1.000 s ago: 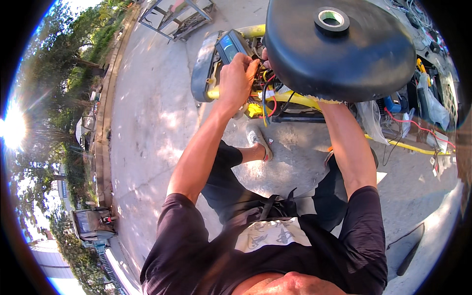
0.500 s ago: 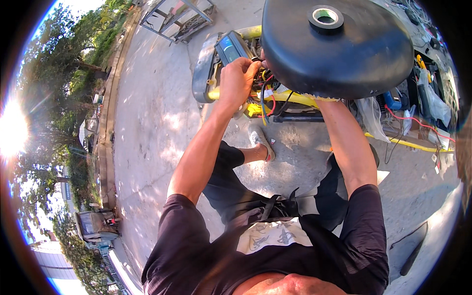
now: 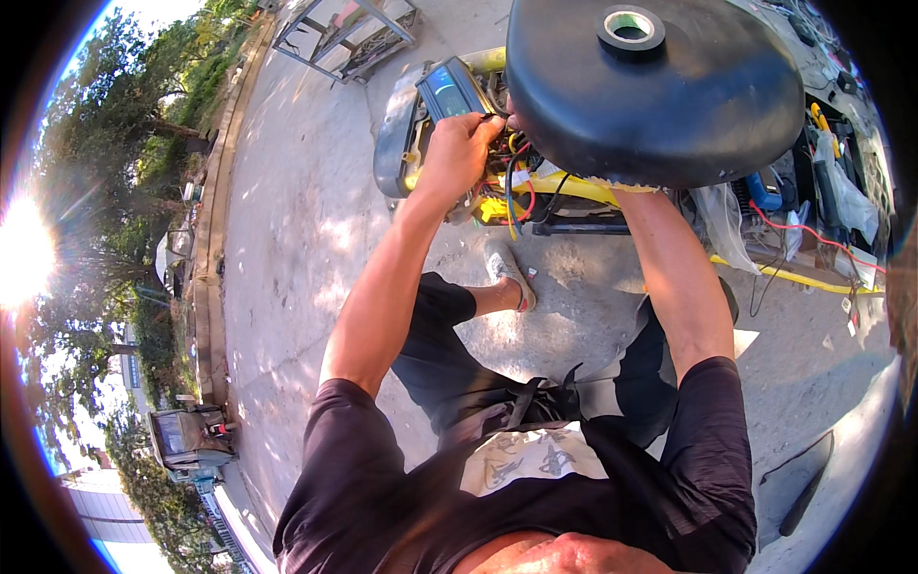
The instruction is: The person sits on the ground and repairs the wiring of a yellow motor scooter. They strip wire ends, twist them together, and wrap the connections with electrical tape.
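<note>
My left hand [image 3: 455, 153] is closed, thumb and forefinger pinched together over a small dark piece I cannot make out. It is beside a dark box with a blue label [image 3: 446, 93], set in a yellow vehicle frame [image 3: 577, 188]. Under the near edge of a large black padded seat [image 3: 660, 105], my right forearm reaches in. Only a sliver of my right hand [image 3: 513, 119] shows at the seat's left edge, close to the left fingertips; its grip is hidden. Loose red, black, blue and yellow wires [image 3: 517, 191] hang just right of my left hand.
A roll of black tape [image 3: 631, 31] lies on the seat. To the right are a blue tool [image 3: 764, 193], clear plastic bags [image 3: 722, 230] and a red cable [image 3: 813, 237]. A metal rack [image 3: 349, 38] stands farther off on the concrete; a three-wheeled vehicle [image 3: 191, 438] is parked at left.
My left hand has shifted slightly left, its fingers still pinched. The labelled box and the seat appear slightly shifted too. My right forearm has barely moved.
</note>
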Tool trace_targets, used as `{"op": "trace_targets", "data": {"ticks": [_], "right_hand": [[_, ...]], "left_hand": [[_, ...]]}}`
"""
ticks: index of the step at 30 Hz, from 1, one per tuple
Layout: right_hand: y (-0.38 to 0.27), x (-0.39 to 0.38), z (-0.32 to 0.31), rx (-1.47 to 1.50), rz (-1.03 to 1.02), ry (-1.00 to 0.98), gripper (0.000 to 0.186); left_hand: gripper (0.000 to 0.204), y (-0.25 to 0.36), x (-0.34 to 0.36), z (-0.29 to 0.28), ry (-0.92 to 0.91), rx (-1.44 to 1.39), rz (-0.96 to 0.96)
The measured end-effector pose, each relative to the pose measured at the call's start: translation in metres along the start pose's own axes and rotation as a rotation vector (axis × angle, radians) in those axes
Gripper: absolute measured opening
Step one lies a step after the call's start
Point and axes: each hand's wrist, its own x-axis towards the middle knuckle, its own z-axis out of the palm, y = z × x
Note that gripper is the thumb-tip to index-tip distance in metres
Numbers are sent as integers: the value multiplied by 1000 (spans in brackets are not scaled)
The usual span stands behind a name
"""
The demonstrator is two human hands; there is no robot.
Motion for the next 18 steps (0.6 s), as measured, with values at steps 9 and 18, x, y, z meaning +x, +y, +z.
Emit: {"op": "trace_targets", "data": {"ticks": [9,18], "right_hand": [[2,0,0,0,1,10,10],[1,1,3,10,-2,10,11]], "left_hand": [[37,6,3,-5,-72,-176,-108],[34,0,10,-12,-106,-137,-125]]}}
